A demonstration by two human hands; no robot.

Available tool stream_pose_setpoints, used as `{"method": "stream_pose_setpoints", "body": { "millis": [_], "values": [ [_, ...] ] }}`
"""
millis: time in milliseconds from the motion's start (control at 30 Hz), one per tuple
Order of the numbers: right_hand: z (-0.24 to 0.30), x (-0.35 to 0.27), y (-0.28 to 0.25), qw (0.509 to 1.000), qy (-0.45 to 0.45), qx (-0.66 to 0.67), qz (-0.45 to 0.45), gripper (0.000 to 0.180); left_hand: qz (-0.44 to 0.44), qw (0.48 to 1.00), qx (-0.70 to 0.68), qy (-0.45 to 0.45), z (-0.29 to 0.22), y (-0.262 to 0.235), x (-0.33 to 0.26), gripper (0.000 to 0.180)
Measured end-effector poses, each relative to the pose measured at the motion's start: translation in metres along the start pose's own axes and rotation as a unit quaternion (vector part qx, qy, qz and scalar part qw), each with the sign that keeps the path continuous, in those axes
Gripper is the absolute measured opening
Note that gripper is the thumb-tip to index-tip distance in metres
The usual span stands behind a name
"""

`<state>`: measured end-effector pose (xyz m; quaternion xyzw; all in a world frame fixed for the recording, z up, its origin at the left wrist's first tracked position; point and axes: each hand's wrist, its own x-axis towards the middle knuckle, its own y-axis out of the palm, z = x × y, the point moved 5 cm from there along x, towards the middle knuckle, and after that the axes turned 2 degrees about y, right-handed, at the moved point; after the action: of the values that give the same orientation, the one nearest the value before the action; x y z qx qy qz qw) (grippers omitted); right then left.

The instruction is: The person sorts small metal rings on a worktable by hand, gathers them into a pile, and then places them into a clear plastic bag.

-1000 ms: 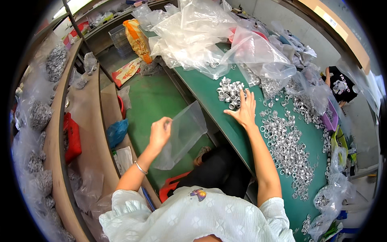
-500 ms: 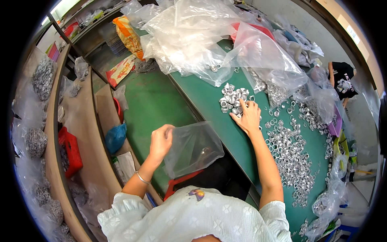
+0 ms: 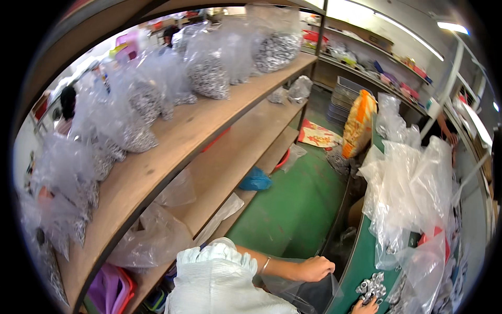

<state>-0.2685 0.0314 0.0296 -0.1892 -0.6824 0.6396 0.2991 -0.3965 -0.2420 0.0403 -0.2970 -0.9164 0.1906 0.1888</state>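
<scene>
Worktop: green, right of the floor strip.
Left grip: pinched on the clear bag at the worktop's edge.
Right grip: fingers spread over metal rings on the worktop.
Room: wooden shelves left of the worktop, with filled bags.

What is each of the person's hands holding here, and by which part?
The left hand grips the clear plastic bag by its top edge. The right hand holds nothing, resting by small metal rings.

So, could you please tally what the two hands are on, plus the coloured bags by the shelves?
Clear bag, in left hand: 1
Metal ring pile, under right hand: 1
Blue bag: 1
Orange sack: 1
Total: 4
</scene>
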Motion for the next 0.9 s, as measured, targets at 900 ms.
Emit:
{"method": "stream_pose_setpoints", "body": {
  "millis": [900],
  "values": [
    [-0.046, 0.015, 0.024, 0.984, -0.06, 0.116, -0.12, 0.039, -0.03, 0.996, -0.082, -0.002, -0.062, 0.005, -0.054, 0.012]
  ]
}}
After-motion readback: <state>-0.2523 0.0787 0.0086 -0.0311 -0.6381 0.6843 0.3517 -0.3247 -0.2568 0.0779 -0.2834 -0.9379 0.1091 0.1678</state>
